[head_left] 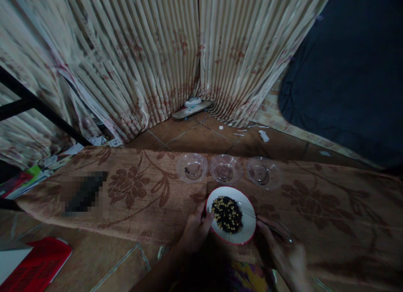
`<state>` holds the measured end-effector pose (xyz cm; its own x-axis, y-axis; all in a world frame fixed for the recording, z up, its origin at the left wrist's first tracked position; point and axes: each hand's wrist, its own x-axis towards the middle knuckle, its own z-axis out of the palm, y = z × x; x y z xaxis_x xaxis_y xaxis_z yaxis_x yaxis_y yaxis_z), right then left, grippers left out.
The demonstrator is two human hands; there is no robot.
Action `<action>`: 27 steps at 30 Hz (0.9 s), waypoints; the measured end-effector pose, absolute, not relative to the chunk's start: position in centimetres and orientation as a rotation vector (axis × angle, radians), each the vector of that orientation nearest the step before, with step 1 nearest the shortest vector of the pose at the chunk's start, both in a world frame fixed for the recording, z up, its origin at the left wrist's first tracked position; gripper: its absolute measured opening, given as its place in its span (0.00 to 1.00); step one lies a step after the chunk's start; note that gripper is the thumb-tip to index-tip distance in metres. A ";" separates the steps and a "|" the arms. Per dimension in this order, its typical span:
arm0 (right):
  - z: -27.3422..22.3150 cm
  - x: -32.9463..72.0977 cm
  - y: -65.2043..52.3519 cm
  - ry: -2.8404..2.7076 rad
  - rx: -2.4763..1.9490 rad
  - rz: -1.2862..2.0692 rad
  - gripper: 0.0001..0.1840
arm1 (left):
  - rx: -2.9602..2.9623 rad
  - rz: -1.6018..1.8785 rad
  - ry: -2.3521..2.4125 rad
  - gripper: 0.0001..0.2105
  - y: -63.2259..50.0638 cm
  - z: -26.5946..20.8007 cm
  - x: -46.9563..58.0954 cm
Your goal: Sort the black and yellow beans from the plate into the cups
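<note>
A white plate [249, 229] with a red rim holds a mixed heap of black and yellow beans or grains [227, 214]. My left hand [197, 224] grips the plate's left edge, its thumb over the rim. At the right edge, my right hand [281, 245] is closed around a thin metal utensil that looks like a fork [273, 229], its tines resting inside the plate beside the heap. Behind the plate stand three clear plastic bowls in a row: the left bowl [192, 168] has a few dark bits in it, then come the middle bowl [225, 169] and the right bowl [263, 172].
A brown floral cloth [151, 208] covers the long narrow table. A pixelated dark object [85, 193] lies on its left part. Beyond are a skateboard [192, 110], striped curtains [163, 52] and small white scraps on the tiled floor. A red bag [44, 258] is at lower left.
</note>
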<state>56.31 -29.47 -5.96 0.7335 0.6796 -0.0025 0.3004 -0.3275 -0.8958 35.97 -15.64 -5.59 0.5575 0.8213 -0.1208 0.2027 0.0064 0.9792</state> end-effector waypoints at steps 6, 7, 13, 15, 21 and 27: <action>-5.5 56.1 -29.8 -0.714 -1.944 0.518 0.17 | 1.525 0.585 0.886 0.19 -15.5 -5.6 35.9; -5.3 56.1 -29.8 -0.713 -1.958 0.522 0.18 | 1.527 0.585 0.890 0.19 -15.5 -5.7 35.9; -4.7 56.1 -30.3 -0.785 -2.022 0.487 0.20 | 1.560 0.559 0.939 0.19 -15.6 -6.0 35.9; -4.7 56.0 -30.4 -0.822 -2.024 0.479 0.20 | 1.568 0.554 0.936 0.19 -15.5 -6.0 35.9; -4.8 56.0 -30.4 -0.871 -2.024 0.477 0.20 | 1.563 0.585 0.939 0.19 -15.6 -6.1 35.9; -4.8 55.9 -30.1 -0.910 -2.023 0.461 0.22 | 1.529 0.595 0.921 0.18 -15.6 -5.8 36.0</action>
<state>55.90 -30.12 -4.76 0.6677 0.7444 0.0106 0.4319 -0.3758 -0.8199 36.01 -15.64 -5.83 0.5567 0.8205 -0.1302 0.2184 0.0067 0.9758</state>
